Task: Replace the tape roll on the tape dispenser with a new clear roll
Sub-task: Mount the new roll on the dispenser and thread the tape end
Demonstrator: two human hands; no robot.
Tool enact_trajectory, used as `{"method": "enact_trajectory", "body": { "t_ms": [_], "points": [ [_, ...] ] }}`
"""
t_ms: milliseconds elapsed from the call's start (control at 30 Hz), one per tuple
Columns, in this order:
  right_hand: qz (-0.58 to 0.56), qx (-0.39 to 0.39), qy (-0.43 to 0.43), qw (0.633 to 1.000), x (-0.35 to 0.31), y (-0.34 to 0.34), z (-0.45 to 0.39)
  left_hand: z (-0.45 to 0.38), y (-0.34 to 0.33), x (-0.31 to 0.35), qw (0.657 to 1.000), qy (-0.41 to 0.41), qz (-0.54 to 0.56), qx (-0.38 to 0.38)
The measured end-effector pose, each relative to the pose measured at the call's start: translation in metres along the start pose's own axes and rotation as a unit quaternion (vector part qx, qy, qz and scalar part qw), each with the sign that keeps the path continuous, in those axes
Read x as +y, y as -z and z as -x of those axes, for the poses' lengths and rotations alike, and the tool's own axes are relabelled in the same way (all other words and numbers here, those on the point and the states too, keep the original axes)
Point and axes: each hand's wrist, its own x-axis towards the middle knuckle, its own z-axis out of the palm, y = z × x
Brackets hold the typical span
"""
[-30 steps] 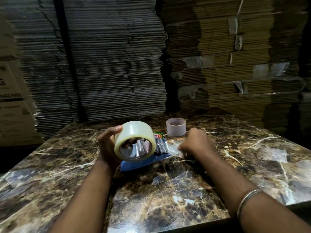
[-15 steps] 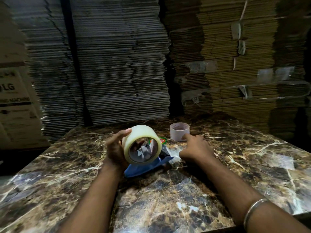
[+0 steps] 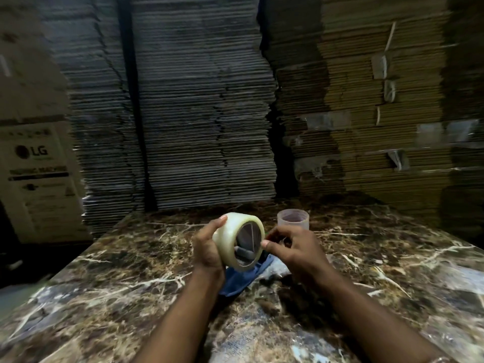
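Left hand (image 3: 207,251) grips the clear roll (image 3: 237,241) above the blue dispenser (image 3: 242,280). Right hand (image 3: 293,248) pinches the roll's near edge with curled fingers. Empty core (image 3: 293,222) stands behind on the table (image 3: 366,258).

We see the clear tape roll (image 3: 230,239) tipped on edge above the marble table (image 3: 392,258), pale and glossy, its open core facing us. Just below and behind it, the blue tape dispenser (image 3: 241,281) lies flat on the table, mostly hidden by the roll. Beyond the roll, the empty translucent core (image 3: 293,222) stands upright on the table.
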Motion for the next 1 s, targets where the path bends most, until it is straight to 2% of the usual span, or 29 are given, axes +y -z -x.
{"method": "enact_trajectory", "body": {
  "t_ms": [100, 200, 367, 567, 667, 800, 1000],
  "points": [
    [-0.046, -0.022, 0.027, 0.998, 0.003, -0.005, 0.0, 0.004, -0.007, -0.003, 1.0, 0.007, 0.001, 0.019],
    [-0.12, -0.024, 0.016, 0.992, 0.002, -0.005, -0.001, 0.011, -0.019, -0.012, 1.0, 0.016, -0.015, 0.0],
    [-0.221, -0.001, -0.009, 0.975, -0.005, -0.003, -0.002, 0.022, -0.032, -0.023, 0.997, -0.021, -0.07, -0.003],
    [-0.261, 0.005, -0.03, 0.965, -0.005, -0.001, -0.003, 0.025, -0.03, -0.019, 0.992, -0.068, -0.104, -0.022],
    [-0.272, -0.001, -0.047, 0.961, -0.006, 0.0, -0.002, 0.022, -0.023, -0.013, 0.983, -0.099, -0.145, -0.048],
    [-0.268, -0.024, -0.058, 0.961, -0.007, 0.0, 0.001, 0.014, -0.012, -0.006, 0.976, -0.088, -0.181, -0.082],
    [-0.283, -0.042, -0.045, 0.957, -0.009, 0.005, 0.002, 0.012, 0.0, 0.0, 0.949, -0.116, -0.226, -0.188]
  ]
}}
